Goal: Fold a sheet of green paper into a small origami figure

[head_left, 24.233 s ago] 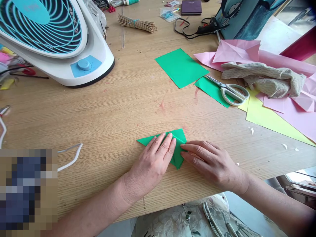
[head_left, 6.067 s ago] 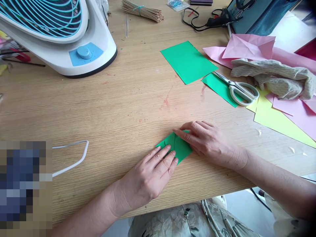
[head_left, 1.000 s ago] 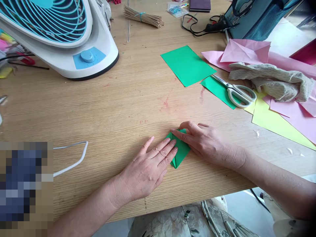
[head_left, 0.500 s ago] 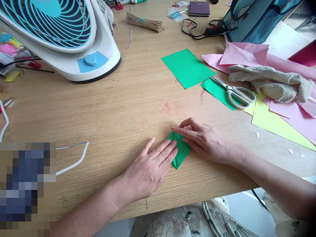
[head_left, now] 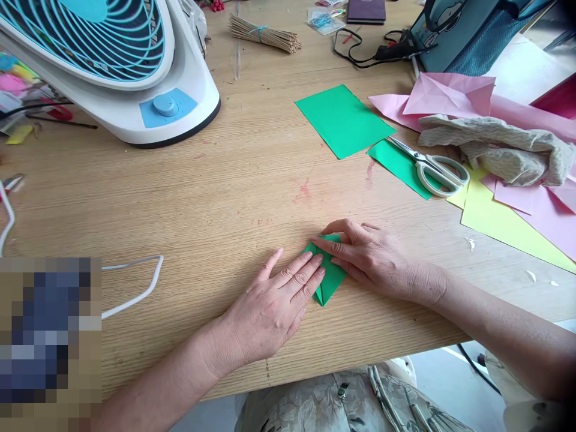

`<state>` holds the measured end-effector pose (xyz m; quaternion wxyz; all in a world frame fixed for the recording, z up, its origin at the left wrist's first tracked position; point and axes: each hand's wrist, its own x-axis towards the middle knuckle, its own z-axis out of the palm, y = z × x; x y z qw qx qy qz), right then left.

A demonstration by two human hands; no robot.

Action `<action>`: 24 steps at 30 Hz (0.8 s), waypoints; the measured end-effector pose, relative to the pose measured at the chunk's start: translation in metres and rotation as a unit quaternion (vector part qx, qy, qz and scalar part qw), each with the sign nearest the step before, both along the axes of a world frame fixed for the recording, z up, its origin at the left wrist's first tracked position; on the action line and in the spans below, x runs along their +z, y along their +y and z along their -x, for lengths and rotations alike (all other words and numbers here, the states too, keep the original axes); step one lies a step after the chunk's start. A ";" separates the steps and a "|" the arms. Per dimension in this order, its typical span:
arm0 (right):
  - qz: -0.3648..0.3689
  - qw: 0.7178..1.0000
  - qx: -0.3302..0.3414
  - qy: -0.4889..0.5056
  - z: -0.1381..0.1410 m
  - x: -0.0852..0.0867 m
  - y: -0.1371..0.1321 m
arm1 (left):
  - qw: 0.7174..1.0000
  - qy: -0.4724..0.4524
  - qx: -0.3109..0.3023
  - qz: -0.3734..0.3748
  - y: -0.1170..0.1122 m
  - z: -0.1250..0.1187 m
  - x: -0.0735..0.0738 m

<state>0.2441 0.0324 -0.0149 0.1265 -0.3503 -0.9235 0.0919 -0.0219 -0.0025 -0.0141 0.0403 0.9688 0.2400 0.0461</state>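
A small folded piece of green paper (head_left: 332,281) lies on the table near its front edge, with creases running down to a point. My left hand (head_left: 274,312) rests flat across the paper's left side, fingers stretched out and pressing it down. At the upper right of the same paper, my right hand (head_left: 375,258) has its fingers bent closely on it. Its index finger reaches along the top fold and the thumb is at the right side. Part of the paper is hidden under both hands.
Behind lie a green sheet (head_left: 344,123), scissors (head_left: 443,174) on a green piece, yellow paper (head_left: 499,222), pink paper (head_left: 450,93) and a crumpled cloth (head_left: 499,144). A fan (head_left: 193,102) stands at left; a bundle of thin sticks (head_left: 265,35) and a blue bag (head_left: 454,42) are farther back.
My right hand's fingers have shifted slightly on the paper, uncovering more green at its top corner. My left hand stays in place. The view has tipped slightly.
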 end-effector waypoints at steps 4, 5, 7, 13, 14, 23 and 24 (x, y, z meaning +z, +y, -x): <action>-0.011 1.000 -0.002 -0.022 0.001 0.001 -0.001 | 1.000 -0.009 0.002 0.011 0.001 0.000 -0.001; -0.015 0.999 -0.002 -0.028 0.001 0.002 -0.001 | 1.000 -0.010 0.002 0.014 0.001 0.001 -0.001; -0.027 0.999 -0.002 -0.033 0.001 0.002 -0.001 | 1.000 -0.010 0.000 0.019 0.001 0.001 -0.001; -0.046 0.998 0.000 -0.046 0.001 0.001 -0.002 | 1.000 -0.003 -0.003 0.029 0.001 0.002 -0.001; -0.049 0.998 0.001 -0.047 0.001 0.001 -0.001 | 0.999 0.000 -0.002 0.032 0.002 0.002 -0.001; -0.058 0.997 0.002 -0.058 0.002 0.003 -0.001 | 0.999 0.016 0.002 0.050 -0.003 0.002 0.003; -0.060 0.996 0.002 -0.060 0.002 0.003 -0.001 | 0.999 0.016 0.000 0.048 -0.003 0.002 0.002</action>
